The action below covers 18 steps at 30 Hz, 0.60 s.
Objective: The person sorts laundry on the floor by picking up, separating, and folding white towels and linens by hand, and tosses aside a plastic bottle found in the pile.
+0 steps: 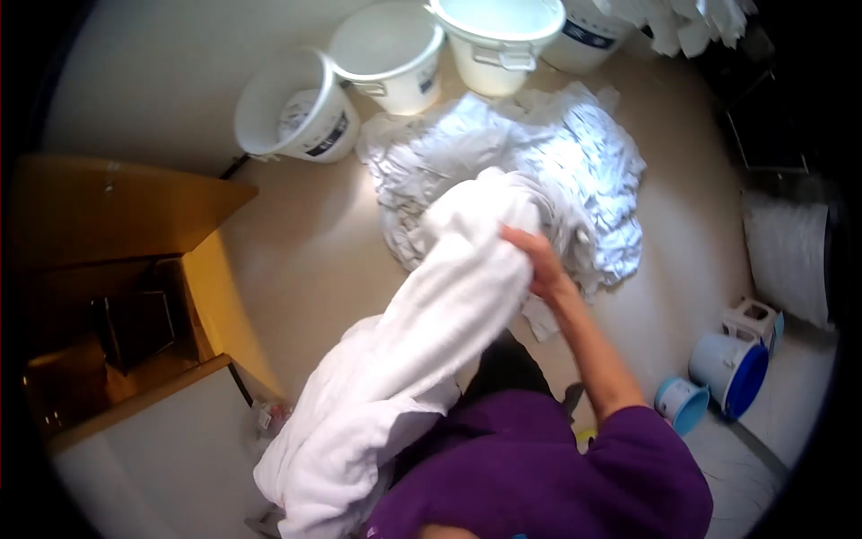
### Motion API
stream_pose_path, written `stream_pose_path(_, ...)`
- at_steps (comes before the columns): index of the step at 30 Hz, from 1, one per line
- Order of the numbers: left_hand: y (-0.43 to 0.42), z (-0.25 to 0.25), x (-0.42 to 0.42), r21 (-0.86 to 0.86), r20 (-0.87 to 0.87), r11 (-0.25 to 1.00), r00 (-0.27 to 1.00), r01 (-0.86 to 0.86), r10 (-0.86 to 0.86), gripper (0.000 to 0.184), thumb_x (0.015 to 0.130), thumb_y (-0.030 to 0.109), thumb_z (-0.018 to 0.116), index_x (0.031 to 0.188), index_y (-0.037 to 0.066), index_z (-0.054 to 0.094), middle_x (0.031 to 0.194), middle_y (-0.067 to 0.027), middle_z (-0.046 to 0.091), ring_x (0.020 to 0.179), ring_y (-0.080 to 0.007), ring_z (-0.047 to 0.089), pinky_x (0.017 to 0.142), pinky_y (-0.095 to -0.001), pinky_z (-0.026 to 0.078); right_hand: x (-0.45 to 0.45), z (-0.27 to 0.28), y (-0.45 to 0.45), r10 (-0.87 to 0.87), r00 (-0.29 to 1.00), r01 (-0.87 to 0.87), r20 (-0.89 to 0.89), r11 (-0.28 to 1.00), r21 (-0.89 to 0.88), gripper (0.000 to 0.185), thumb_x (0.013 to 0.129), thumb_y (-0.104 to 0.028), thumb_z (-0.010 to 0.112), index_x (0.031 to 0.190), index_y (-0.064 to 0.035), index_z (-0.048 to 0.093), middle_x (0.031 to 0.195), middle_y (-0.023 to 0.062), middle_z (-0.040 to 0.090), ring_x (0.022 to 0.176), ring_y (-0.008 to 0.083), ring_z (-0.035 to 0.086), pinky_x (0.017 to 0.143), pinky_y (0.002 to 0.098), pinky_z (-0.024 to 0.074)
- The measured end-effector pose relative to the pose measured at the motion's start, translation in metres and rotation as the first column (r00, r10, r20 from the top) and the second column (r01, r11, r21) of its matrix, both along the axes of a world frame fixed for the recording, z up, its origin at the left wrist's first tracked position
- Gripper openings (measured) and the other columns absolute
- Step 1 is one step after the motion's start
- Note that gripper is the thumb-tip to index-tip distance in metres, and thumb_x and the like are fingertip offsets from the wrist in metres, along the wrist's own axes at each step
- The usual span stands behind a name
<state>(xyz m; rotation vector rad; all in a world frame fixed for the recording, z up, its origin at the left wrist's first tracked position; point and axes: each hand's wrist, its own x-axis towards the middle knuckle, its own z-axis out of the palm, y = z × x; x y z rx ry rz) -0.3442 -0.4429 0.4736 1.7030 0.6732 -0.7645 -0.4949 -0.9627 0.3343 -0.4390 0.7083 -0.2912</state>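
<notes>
A long white cloth, soft and thick like a towel point(413, 305), stretches from in front of my body down to the lower left, where it hangs in folds. My right hand point(541, 262) is closed on its far end, thumb on top. My left hand does not show; the cloth covers the area where the left arm would be. Beneath the far end, a large heap of crumpled white linen point(593, 171) is spread over the floor.
White buckets point(391, 54) stand along the far wall; the leftmost bucket point(292, 103) has white cloth inside. At left is an open wooden cabinet point(135, 202). A blue-lined bucket point(729, 373), a small light-blue pail point(682, 404) and a stool point(752, 319) stand at right.
</notes>
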Motion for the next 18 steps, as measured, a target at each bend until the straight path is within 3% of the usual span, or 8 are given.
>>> stream_pose_path(2, 0.005, 0.009, 0.012, -0.038, 0.100, 0.998, 0.993, -0.058, 0.062, 0.064, 0.071, 0.024, 0.074, 0.126, 0.001, 0.054, 0.128, -0.0184, 0.058, 0.115, -0.0294, 0.056, 0.098, -0.0350, 0.043, -0.021, 0.021, 0.005, 0.275, 0.960, -0.268, 0.059, 0.958, -0.102, 0.053, 0.080, -0.027, 0.069, 0.122, 0.0031, 0.055, 0.114, 0.0185, 0.063, 0.102, 0.0273, 0.063, 0.091, 0.0398, 0.0491)
stream_pose_path(3, 0.004, 0.009, 0.018, -0.064, 0.144, 0.994, 0.985, -0.085, 0.093, 0.064, 0.071, 0.024, 0.074, 0.126, 0.001, 0.054, 0.128, -0.0184, 0.058, 0.115, -0.0295, 0.057, 0.098, -0.0351, 0.043, -0.019, 0.026, 0.023, 0.547, 0.791, -0.605, -0.276, 0.627, -0.491, 0.057, 0.080, -0.031, 0.069, 0.123, 0.0034, 0.055, 0.115, 0.0196, 0.063, 0.106, 0.0286, 0.061, 0.095, 0.0408, 0.0458)
stream_pose_path(4, 0.002, 0.009, 0.027, -0.099, 0.186, 0.989, 0.974, -0.114, 0.130, 0.064, 0.070, 0.024, 0.074, 0.126, 0.001, 0.054, 0.128, -0.0185, 0.058, 0.115, -0.0296, 0.057, 0.098, -0.0352, 0.044, -0.013, 0.028, 0.035, 0.526, 0.543, -0.789, -0.654, 0.053, -0.612, 0.061, 0.080, -0.036, 0.070, 0.124, 0.0038, 0.054, 0.116, 0.0206, 0.062, 0.109, 0.0300, 0.059, 0.099, 0.0417, 0.0426)
stream_pose_path(6, -0.006, 0.009, 0.053, -0.155, 0.277, 0.979, 0.946, -0.132, 0.171, 0.064, 0.070, 0.025, 0.074, 0.126, 0.001, 0.055, 0.128, -0.0186, 0.058, 0.115, -0.0297, 0.057, 0.098, -0.0353, 0.044, 0.020, 0.105, 0.065, 0.726, 0.287, -0.725, -0.625, -0.262, -0.637, 0.044, 0.078, -0.037, 0.071, 0.103, -0.0007, 0.067, 0.103, 0.0139, 0.068, 0.089, 0.0211, 0.064, 0.084, 0.0381, 0.0489)
stream_pose_path(9, -0.026, 0.016, 0.110, -0.238, 0.422, 0.967, 0.886, -0.094, 0.190, 0.063, 0.070, 0.025, 0.075, 0.126, 0.002, 0.055, 0.128, -0.0187, 0.058, 0.115, -0.0299, 0.057, 0.097, -0.0355, 0.044, 0.080, 0.106, 0.054, 0.765, 0.322, -0.748, -0.558, -0.157, -0.645, 0.058, 0.077, -0.039, 0.068, 0.111, 0.0070, 0.060, 0.110, 0.0256, 0.063, 0.108, 0.0312, 0.059, 0.098, 0.0389, 0.0417)
stream_pose_path(10, -0.037, 0.017, 0.135, -0.268, 0.478, 0.962, 0.858, -0.061, 0.188, 0.063, 0.070, 0.025, 0.075, 0.126, 0.002, 0.055, 0.127, -0.0188, 0.058, 0.115, -0.0300, 0.057, 0.097, -0.0355, 0.044, 0.123, 0.107, 0.053, 0.721, 0.644, -0.652, -0.256, 0.342, -0.677, 0.051, 0.073, -0.037, 0.071, 0.102, 0.0041, 0.065, 0.101, 0.0219, 0.067, 0.097, 0.0285, 0.064, 0.089, 0.0366, 0.0484)
stream_pose_path(12, -0.059, 0.026, 0.194, -0.312, 0.585, 0.950, 0.786, -0.006, 0.198, 0.063, 0.070, 0.026, 0.075, 0.126, 0.002, 0.055, 0.127, -0.0189, 0.058, 0.115, -0.0301, 0.057, 0.097, -0.0356, 0.044, 0.200, 0.096, 0.044, 0.292, 0.814, -0.549, -0.502, 0.106, -0.829, 0.040, 0.067, -0.022, 0.074, 0.105, -0.0090, 0.069, 0.094, 0.0149, 0.071, 0.084, 0.0277, 0.068, 0.078, 0.0368, 0.0535)
stream_pose_path(18, -0.148, 0.161, 0.367, -0.163, 0.965, 0.963, 0.239, 0.212, 0.110, 0.063, 0.070, 0.026, 0.075, 0.125, 0.003, 0.056, 0.127, -0.0192, 0.058, 0.115, -0.0306, 0.057, 0.096, -0.0360, 0.045, 0.401, 0.257, 0.043, 0.350, 0.850, 0.431, 0.394, -0.033, -0.902, 0.028, 0.080, -0.028, 0.070, 0.094, -0.0044, 0.068, 0.083, 0.0131, 0.070, 0.073, 0.0256, 0.067, 0.069, 0.0368, 0.0517)
